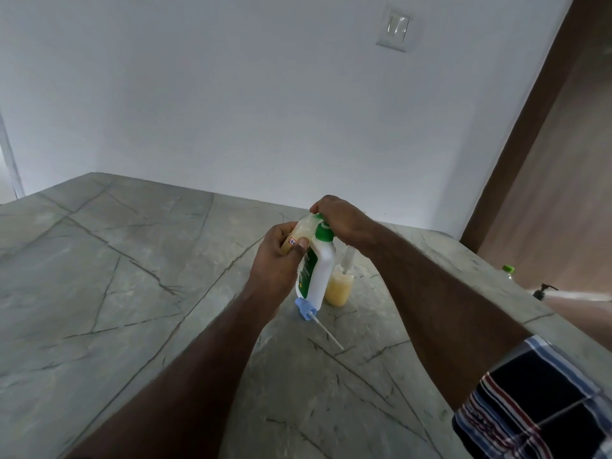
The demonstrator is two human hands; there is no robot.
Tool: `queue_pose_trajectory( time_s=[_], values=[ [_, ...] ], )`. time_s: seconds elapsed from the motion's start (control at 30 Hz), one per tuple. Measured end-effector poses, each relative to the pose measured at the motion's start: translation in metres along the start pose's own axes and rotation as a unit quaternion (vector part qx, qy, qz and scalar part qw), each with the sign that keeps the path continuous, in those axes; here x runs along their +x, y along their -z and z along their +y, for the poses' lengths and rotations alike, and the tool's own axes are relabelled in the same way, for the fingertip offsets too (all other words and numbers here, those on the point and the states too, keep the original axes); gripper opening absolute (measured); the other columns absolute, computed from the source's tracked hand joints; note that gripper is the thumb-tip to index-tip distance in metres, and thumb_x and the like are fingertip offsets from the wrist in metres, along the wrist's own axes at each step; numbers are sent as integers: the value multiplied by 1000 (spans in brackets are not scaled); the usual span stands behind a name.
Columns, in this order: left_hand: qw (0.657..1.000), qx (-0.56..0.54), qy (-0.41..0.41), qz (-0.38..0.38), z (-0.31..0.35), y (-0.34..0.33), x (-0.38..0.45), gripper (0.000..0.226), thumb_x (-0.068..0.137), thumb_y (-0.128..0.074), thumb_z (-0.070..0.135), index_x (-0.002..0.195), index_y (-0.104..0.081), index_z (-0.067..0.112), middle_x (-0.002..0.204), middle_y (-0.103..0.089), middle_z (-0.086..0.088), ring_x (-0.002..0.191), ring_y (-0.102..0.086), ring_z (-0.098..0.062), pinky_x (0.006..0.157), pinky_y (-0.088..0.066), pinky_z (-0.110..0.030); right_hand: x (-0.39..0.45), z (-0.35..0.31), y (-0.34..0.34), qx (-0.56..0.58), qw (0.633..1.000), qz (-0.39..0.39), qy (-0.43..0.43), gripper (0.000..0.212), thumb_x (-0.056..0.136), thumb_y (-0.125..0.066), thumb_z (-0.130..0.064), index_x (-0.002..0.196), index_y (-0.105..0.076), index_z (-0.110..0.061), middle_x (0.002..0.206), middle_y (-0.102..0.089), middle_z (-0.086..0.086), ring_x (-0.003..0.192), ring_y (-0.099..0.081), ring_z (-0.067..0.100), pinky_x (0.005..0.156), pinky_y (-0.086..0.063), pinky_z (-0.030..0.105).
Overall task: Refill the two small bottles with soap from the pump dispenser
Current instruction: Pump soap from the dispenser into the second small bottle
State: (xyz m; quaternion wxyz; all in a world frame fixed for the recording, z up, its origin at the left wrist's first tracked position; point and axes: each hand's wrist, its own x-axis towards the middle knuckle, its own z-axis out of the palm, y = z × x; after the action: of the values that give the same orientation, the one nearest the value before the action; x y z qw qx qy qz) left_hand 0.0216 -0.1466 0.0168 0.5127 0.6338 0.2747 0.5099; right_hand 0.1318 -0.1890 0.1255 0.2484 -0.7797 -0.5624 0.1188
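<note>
Checked sleeve (543, 402) sits nearest me. On the bench (116, 293), my right hand (341, 218) presses its fingers down on the dispenser (318, 270) pump. My left hand (278, 256) grips a small bottle (303, 231), tilted against the dispenser's top. Just right of the dispenser stands a second bottle (337, 288), holding yellow soap; a blue cap (304, 308) lies at the dispenser's base.

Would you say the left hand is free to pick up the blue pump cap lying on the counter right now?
Probably not yet: the left hand is wrapped around a small bottle held at the dispenser's green pump. The blue pump cap itself lies unobstructed just below, so it could be reached once that bottle is set down.
</note>
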Motion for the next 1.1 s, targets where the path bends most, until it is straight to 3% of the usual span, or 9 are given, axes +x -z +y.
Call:
queue_pose_trajectory(
  time_s=[0.2, 0.47, 0.63, 0.77, 1.1],
  values=[
    [1000, -19, -4, -2, 2, 2, 0, 21, 101, -56, 22, 121, -54, 24, 115, -64, 3, 103, -64, -13, 85, -55, -28, 2, -3, 4, -11, 1000, -3, 5, 36, 102, -32, -2, 131, -50, 9, 136, -48, 27, 127, -43, 41, 101, -36, 43],
    [1000, -6, -5, -4, 1, 1, 0, 19, 101, -56, 19, 118, -53, 25, 111, -63, 9, 101, -63, -8, 80, -53, -20, 1, 5, -5, 3, 1000, 10, 13, 37, 103, -31, -6, 135, -49, 1, 139, -47, 20, 125, -47, 33, 98, -40, 33],
    [1000, 3, 7, -4, 2, 1, -1, 25, 101, -55, 23, 125, -52, 21, 118, -63, 2, 107, -63, -15, 93, -56, -36, 2, 0, 1, 6, 1000, 4, 7, 37, 101, -34, -8, 132, -52, 3, 140, -47, 23, 130, -42, 37, 104, -36, 40],
    [1000, 5, 7, 0, 4, 1, -1, 29, 101, -55, 25, 129, -52, 20, 120, -63, 1, 108, -63, -17, 96, -56, -40, 4, -3, 4, 1, 1000, 11, 8, 37, 100, -34, -7, 129, -52, 8, 136, -49, 27, 128, -43, 41, 105, -36, 46],
    [1000, -4, 0, -6, 2, 2, -1, 23, 101, -55, 22, 124, -53, 23, 119, -62, 2, 108, -63, -14, 91, -56, -31, 6, 3, -3, -7, 1000, 7, 8, 37, 101, -33, -7, 131, -52, 3, 139, -48, 22, 130, -42, 36, 105, -35, 40]
  ],
)
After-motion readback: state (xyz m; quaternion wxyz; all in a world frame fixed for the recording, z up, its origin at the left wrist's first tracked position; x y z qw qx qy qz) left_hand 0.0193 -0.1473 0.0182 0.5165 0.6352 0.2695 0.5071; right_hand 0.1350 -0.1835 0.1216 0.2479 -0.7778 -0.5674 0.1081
